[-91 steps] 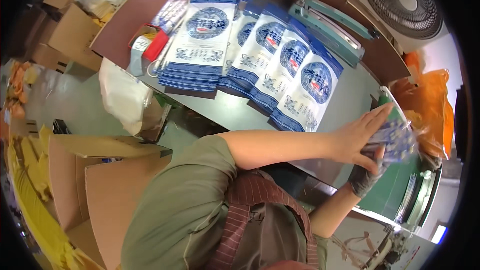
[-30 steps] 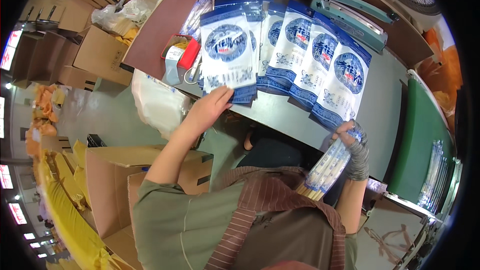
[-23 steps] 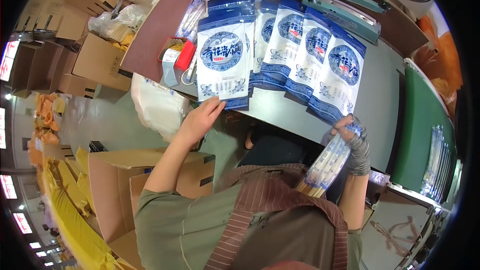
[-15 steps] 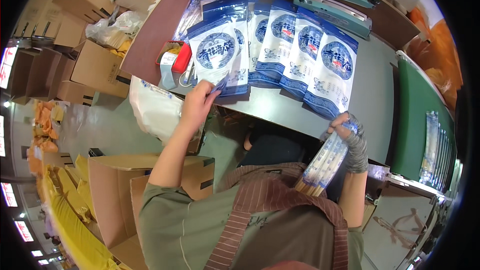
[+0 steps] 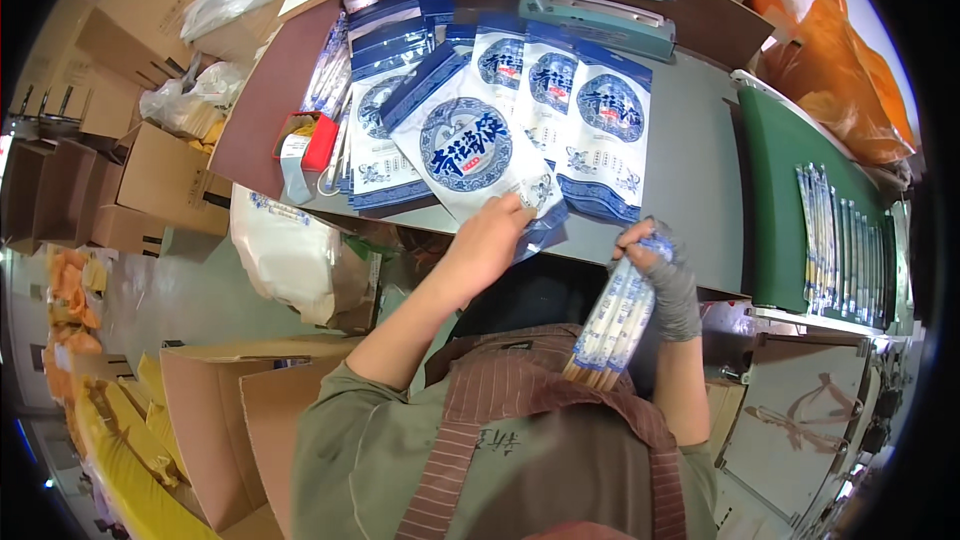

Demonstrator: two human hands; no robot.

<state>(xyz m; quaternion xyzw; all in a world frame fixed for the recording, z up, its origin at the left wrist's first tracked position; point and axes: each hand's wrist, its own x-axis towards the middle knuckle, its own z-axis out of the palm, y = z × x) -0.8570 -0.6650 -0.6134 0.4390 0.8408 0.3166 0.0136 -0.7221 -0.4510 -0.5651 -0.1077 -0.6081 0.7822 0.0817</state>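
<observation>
My left hand (image 5: 492,240) pinches the lower corner of a blue-and-white flat pouch (image 5: 468,145), lifted and tilted over the grey table (image 5: 700,190). Several stacks of the same pouches (image 5: 585,130) lie fanned out on the table behind it. My right hand (image 5: 660,260), in a grey fingerless glove, grips a bundle of wrapped chopsticks (image 5: 615,320) that hangs down toward my apron, just off the table's near edge.
A green conveyor belt (image 5: 775,210) at the right carries several more wrapped chopstick packs (image 5: 845,240). A teal heat sealer (image 5: 600,5) stands at the table's back. A red box (image 5: 305,145) sits at the left; cardboard boxes (image 5: 160,180) and plastic bags crowd the floor.
My left hand took one pouch off the left stack and drew it right, toward the chopstick bundle. My right hand came off the belt earlier and now holds the bundle near my chest.
</observation>
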